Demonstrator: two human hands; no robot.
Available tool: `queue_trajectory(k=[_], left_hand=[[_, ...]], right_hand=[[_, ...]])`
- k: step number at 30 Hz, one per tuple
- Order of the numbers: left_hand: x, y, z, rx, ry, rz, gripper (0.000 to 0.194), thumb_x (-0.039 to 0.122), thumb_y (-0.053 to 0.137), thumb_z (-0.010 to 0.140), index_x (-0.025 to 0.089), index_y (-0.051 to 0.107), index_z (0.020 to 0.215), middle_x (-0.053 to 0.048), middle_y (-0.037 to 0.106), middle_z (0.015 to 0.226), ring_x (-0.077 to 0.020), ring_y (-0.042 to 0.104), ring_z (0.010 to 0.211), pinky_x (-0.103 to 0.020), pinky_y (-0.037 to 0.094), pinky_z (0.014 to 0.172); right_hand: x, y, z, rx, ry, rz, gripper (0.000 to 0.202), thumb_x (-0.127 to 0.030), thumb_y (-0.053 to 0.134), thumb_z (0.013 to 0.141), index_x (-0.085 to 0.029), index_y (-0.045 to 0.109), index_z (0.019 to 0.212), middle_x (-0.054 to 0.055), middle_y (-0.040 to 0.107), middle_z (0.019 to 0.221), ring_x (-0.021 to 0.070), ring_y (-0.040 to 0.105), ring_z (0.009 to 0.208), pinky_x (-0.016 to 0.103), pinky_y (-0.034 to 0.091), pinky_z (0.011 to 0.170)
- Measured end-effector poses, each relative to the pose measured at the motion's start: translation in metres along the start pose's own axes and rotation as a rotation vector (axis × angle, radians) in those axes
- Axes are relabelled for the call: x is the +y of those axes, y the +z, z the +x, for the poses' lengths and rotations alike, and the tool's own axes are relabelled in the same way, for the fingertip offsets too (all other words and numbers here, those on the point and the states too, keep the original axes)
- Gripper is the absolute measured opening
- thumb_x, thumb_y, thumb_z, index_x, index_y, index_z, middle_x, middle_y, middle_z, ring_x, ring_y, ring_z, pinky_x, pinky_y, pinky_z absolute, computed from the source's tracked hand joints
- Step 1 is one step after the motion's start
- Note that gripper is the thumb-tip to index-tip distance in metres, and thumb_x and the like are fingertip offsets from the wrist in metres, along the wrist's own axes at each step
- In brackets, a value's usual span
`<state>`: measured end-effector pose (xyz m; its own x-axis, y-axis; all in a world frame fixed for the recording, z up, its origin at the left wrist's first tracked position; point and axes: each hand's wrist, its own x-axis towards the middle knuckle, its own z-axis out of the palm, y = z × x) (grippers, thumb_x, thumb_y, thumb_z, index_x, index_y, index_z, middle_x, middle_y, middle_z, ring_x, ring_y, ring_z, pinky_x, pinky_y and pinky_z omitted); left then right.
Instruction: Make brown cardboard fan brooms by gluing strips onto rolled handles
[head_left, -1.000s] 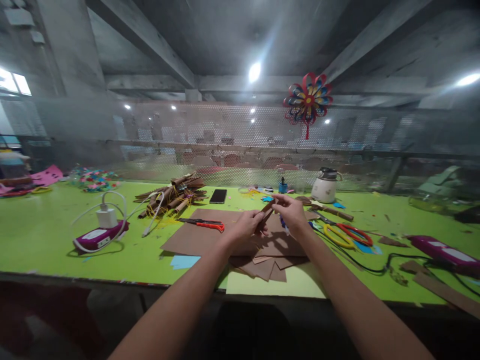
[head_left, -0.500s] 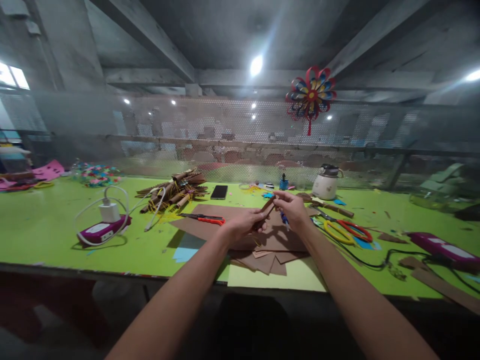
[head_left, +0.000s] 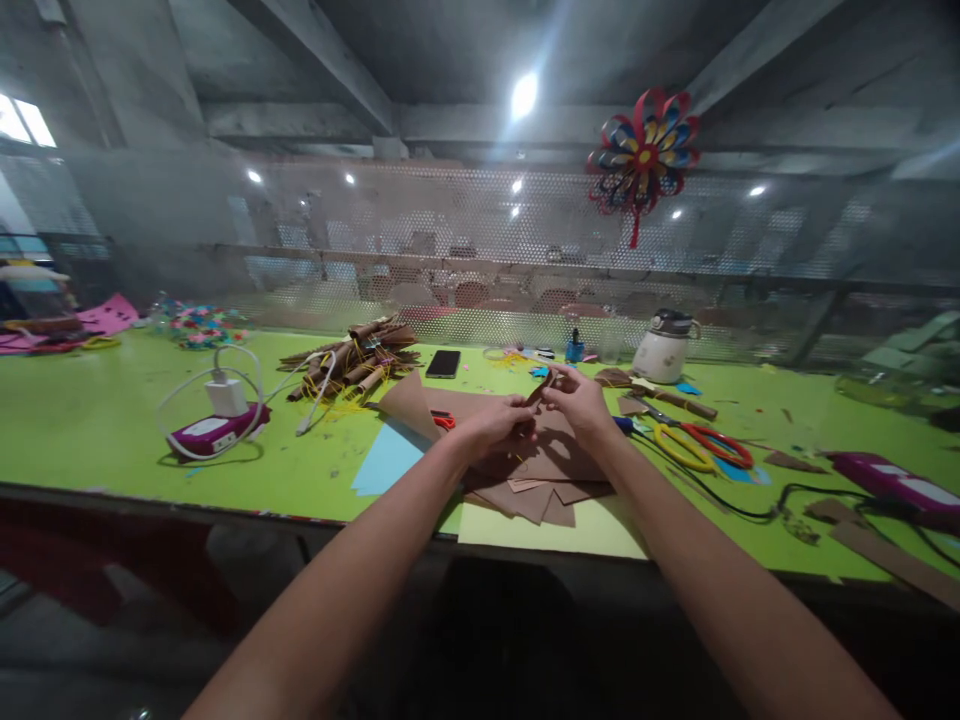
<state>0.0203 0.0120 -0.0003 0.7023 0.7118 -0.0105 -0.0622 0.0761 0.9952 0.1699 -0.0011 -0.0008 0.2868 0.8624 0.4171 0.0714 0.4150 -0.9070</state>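
Both hands meet over the middle of the table, pinching a small piece of brown paper [head_left: 541, 388] that looks bent or rolled. My left hand [head_left: 495, 424] grips its lower end, and my right hand [head_left: 579, 402] has its upper end between thumb and fingers. Beneath them lies a large brown paper sheet [head_left: 480, 402], its left corner curled upward. That curl partly hides a red-handled tool [head_left: 444, 422]. Several brown paper offcuts [head_left: 525, 500] sit under the sheet's near edge, on a pale yellow sheet [head_left: 502, 528]. Light blue paper [head_left: 390, 458] lies at the left.
Scissors with yellow and red handles [head_left: 716, 445] and a black cable [head_left: 739, 512] lie right of my right arm. Behind are rolled brown paper tubes [head_left: 352, 360], a phone [head_left: 443, 364] and a white flask [head_left: 661, 350]. Purple power strips [head_left: 217, 430] stand at both sides.
The brown sheet's left corner has curled up and now covers much of the red-handled tool. My hands stay on the small paper piece, now held more compactly. The view has tilted slightly down.
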Motion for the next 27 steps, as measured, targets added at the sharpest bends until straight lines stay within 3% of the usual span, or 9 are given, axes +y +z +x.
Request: queue_trajectory(k=[4,8,13,17,21,24,27], left_hand=[[0.000,-0.004,-0.001,-0.004,-0.018,-0.079,0.013,0.023,0.051,0.082,0.012,0.055,0.087,-0.007,0.058,0.072,-0.0123,0.057,0.064,-0.027,0.045,0.063],[0.006,-0.005,-0.006,-0.045,-0.054,-0.104,0.015,0.026,0.052,0.083,0.014,0.054,0.091,-0.005,0.059,0.069,-0.0142,0.058,0.061,-0.031,0.047,0.062],[0.018,-0.007,-0.010,-0.075,0.110,-0.272,0.012,0.021,0.049,0.085,0.013,0.053,0.093,-0.004,0.060,0.071,-0.0127,0.059,0.062,-0.027,0.048,0.063],[0.029,-0.015,-0.012,0.054,0.192,-0.408,0.011,0.017,0.047,0.086,0.012,0.055,0.090,-0.004,0.059,0.068,-0.0097,0.055,0.056,-0.021,0.045,0.054],[0.041,-0.030,-0.017,0.136,0.283,-0.601,0.016,0.016,0.040,0.088,0.010,0.056,0.088,-0.003,0.054,0.062,-0.0067,0.049,0.049,-0.014,0.036,0.042],[0.047,-0.044,-0.018,0.173,0.311,-0.727,0.020,0.016,0.035,0.089,0.010,0.054,0.084,-0.003,0.052,0.061,-0.0064,0.049,0.050,-0.012,0.034,0.039],[0.048,-0.056,-0.016,0.298,0.271,-0.771,0.019,0.015,0.036,0.088,0.011,0.053,0.081,-0.003,0.051,0.061,-0.0059,0.047,0.047,-0.011,0.032,0.036]], right_hand=[[0.001,0.000,-0.001,-0.079,-0.082,-0.051,0.047,-0.022,0.065,0.056,-0.013,0.059,0.101,-0.002,0.059,0.066,0.0138,0.055,0.060,0.026,0.044,0.054],[0.001,0.000,0.000,-0.134,-0.151,-0.082,0.042,-0.026,0.065,0.060,-0.015,0.060,0.101,0.002,0.062,0.076,0.0163,0.058,0.068,0.029,0.046,0.062],[-0.009,0.009,-0.010,-0.171,-0.118,-0.008,0.054,-0.039,0.064,0.070,-0.019,0.051,0.119,0.006,0.063,0.092,0.0184,0.059,0.083,0.032,0.048,0.072],[-0.023,0.021,-0.029,-0.498,0.127,0.163,0.048,-0.047,0.054,0.078,-0.021,0.051,0.119,0.006,0.064,0.090,0.0152,0.060,0.070,0.030,0.051,0.063],[-0.031,0.021,-0.044,-0.841,0.349,0.160,0.055,-0.043,0.060,0.075,-0.020,0.048,0.123,0.006,0.066,0.078,0.0123,0.057,0.054,0.026,0.048,0.051],[-0.036,0.019,-0.046,-0.969,0.459,0.172,0.050,-0.035,0.066,0.072,-0.018,0.054,0.117,0.008,0.066,0.085,0.0127,0.059,0.058,0.026,0.049,0.053],[-0.048,0.019,-0.050,-1.025,0.503,0.159,0.042,-0.032,0.065,0.072,-0.018,0.059,0.112,0.009,0.065,0.089,0.0135,0.061,0.061,0.026,0.049,0.052]])
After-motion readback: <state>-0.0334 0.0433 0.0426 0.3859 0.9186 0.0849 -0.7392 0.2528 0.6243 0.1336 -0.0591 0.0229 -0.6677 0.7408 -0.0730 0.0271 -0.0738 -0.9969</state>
